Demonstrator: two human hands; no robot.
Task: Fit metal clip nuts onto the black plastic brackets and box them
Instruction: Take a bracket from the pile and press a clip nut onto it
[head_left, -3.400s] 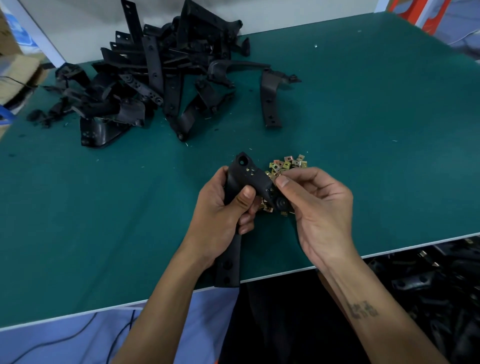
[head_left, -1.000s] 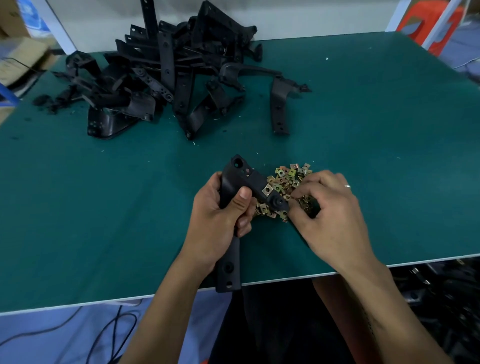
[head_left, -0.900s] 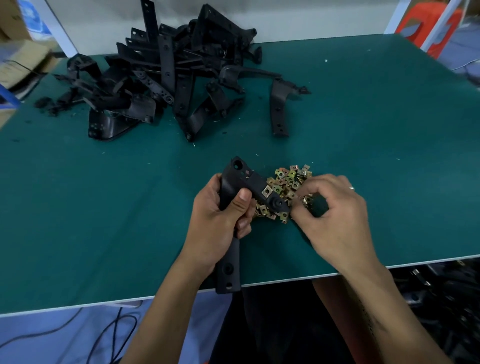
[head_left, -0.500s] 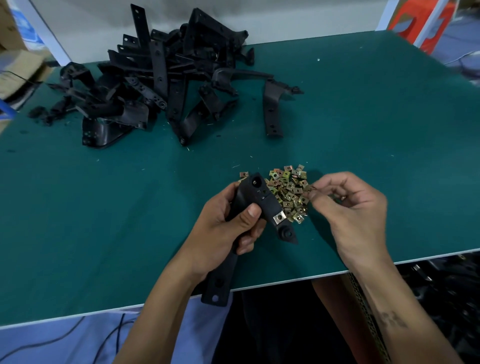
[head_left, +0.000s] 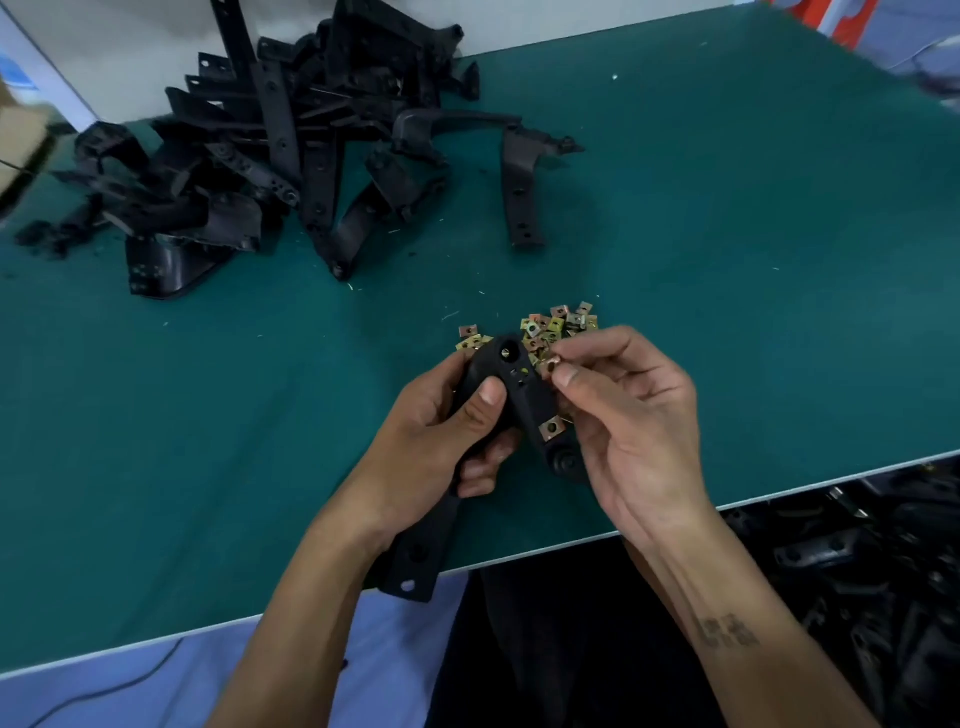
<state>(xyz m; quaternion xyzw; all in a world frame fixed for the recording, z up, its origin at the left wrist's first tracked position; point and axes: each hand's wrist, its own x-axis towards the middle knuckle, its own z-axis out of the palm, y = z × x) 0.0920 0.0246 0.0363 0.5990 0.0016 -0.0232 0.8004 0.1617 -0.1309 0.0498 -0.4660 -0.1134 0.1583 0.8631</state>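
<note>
My left hand (head_left: 436, 441) grips a long black plastic bracket (head_left: 524, 387) near its bent upper end; the bracket's lower end hangs past the table's front edge. One brass clip nut (head_left: 551, 429) sits on the bracket's right edge. My right hand (head_left: 628, 415) pinches another clip nut (head_left: 549, 365) between thumb and forefinger, right beside the bracket's top. A small heap of loose clip nuts (head_left: 558, 327) lies on the green mat just behind both hands.
A big pile of black brackets (head_left: 270, 150) fills the back left of the green table (head_left: 753, 234), with a single bracket (head_left: 522, 192) lying apart to its right. More black parts (head_left: 862, 561) sit in a bin below the table's right front edge.
My right hand picked a clip nut from the heap and brought it left to the bracket's top. One clip nut now sits on the bracket, which my left hand has kept hold of.
</note>
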